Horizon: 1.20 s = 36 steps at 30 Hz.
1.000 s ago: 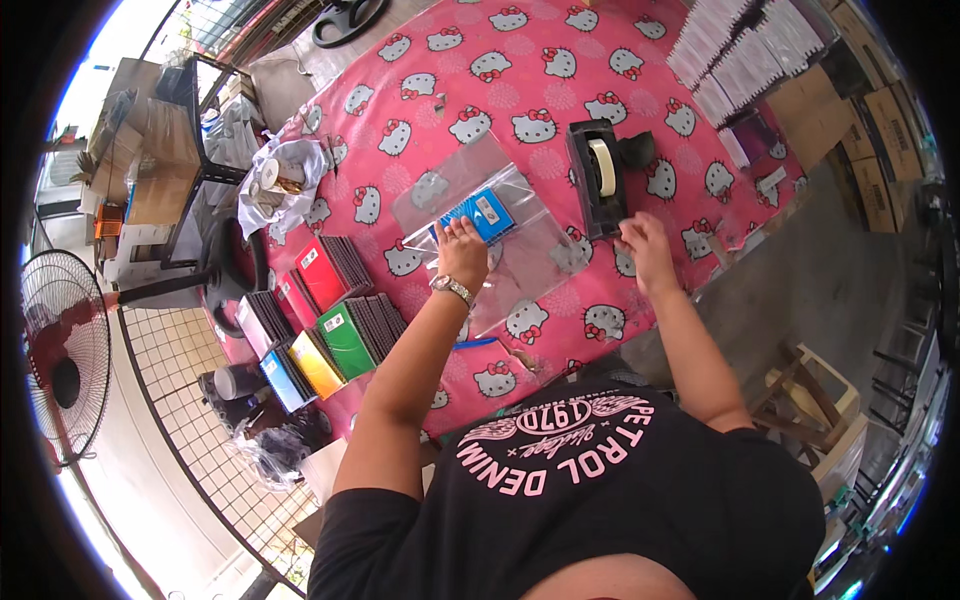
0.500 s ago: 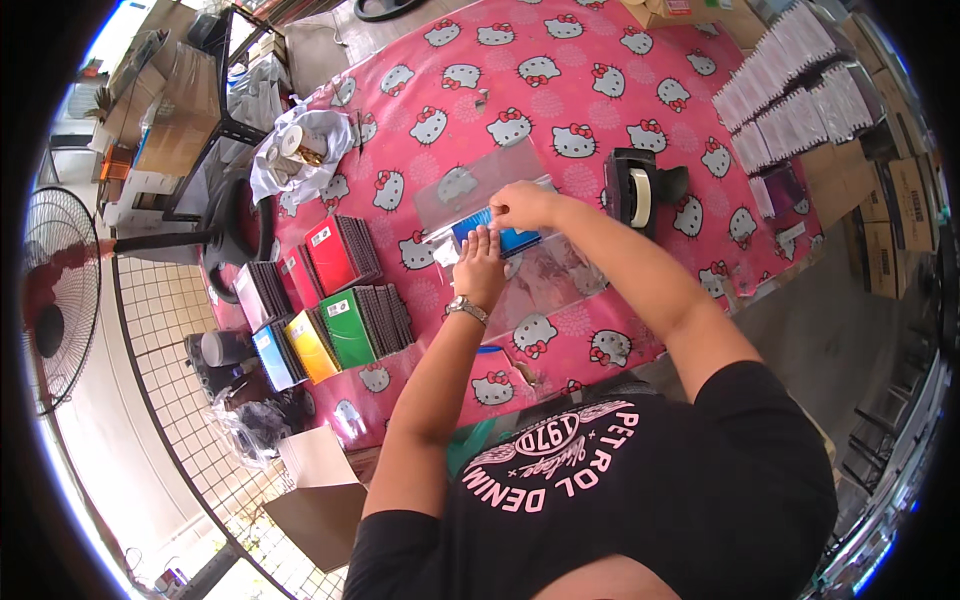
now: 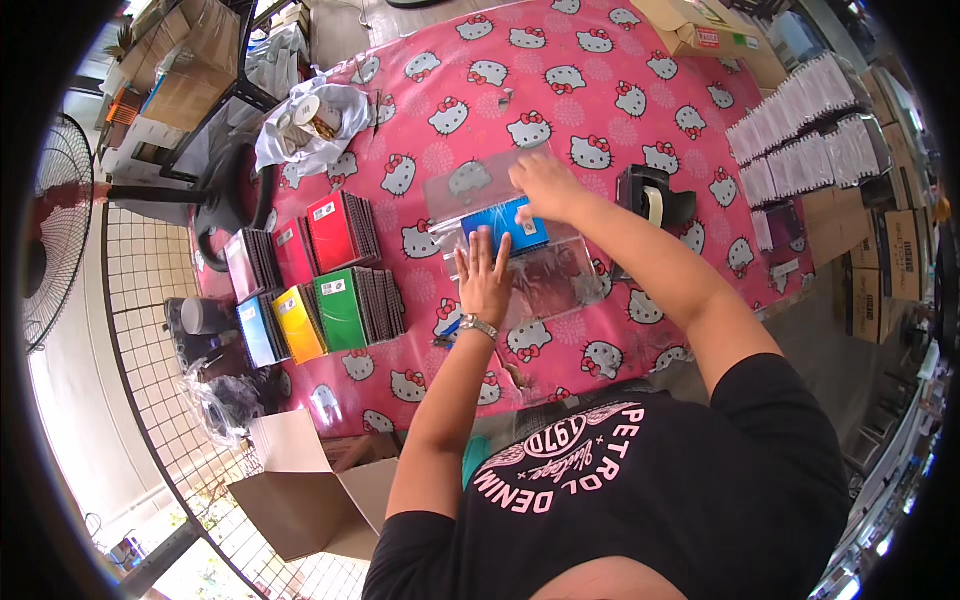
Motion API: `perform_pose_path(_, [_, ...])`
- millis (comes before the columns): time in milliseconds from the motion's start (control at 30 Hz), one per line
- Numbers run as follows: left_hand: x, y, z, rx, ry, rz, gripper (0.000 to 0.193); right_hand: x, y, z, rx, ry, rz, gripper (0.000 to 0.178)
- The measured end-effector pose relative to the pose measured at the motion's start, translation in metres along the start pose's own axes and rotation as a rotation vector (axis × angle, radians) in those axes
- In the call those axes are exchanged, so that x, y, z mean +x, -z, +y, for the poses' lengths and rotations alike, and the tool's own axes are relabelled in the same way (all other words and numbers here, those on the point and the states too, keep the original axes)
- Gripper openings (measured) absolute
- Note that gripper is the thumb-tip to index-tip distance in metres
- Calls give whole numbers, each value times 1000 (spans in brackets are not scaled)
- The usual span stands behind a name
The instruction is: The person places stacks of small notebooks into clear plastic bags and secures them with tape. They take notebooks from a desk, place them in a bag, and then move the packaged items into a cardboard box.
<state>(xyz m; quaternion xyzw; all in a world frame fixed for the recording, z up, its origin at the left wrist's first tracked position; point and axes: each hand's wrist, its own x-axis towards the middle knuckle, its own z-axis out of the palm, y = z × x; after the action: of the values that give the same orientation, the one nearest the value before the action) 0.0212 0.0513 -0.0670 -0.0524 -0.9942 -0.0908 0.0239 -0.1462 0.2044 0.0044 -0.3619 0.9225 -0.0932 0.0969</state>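
Note:
A blue spiral notebook (image 3: 515, 222) with a white label lies on a clear plastic sleeve (image 3: 550, 284) in the middle of the table. Its lower edge is under my left hand (image 3: 484, 280), which rests flat with fingers spread over the notebook and the plastic. At the notebook's upper right, my right hand (image 3: 550, 190) has its fingers bent in over the sleeve's upper flap. What those fingertips hold, if anything, is too thin to make out. A blue pen-like object (image 3: 452, 331) lies beside my left wrist, partly hidden.
Stacked spiral notebooks in red (image 3: 335, 232), green (image 3: 343, 308), yellow (image 3: 298, 325) and other colours stand at the left. A black tape dispenser (image 3: 640, 205) is right of my right hand. White-wrapped bundles (image 3: 800, 110) line the far right; a plastic bag (image 3: 320, 130) sits far left.
My right hand has moved up and right off the notebook, uncovering more of its blue cover and label. My left hand has slid slightly down, its fingers more spread. The whole view has shifted.

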Motion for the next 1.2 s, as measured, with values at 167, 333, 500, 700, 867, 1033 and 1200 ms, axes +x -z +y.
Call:
perform_pose_path(167, [8,9,-13,-118,37,120,63,12,-18,5,451,9,-367,67])
perform_pose_path(333, [-17,55,-39,-991,34,-113,54,-59,67,-20,1113,-410,-576,72])
perform_pose_path(500, [-40,44,-35,-1220,90,-410,51,-130,21,-37,1738,-640,-460,65])
perform_pose_path(700, [-38,59,-26,-1664,274,-572,58,-181,-21,-34,1688,-478,-264,46])
perform_pose_path(867, [-23,66,-22,-1572,282,-638,46,-153,-17,-35,910,-56,-158,51])
perform_pose_path(1033, [-13,69,-18,-1461,269,-671,39,-132,-11,-37,858,24,-159,46])
perform_pose_path(1200, [-24,76,-14,-1628,271,-458,40,-144,-17,-28,1019,-8,-50,41])
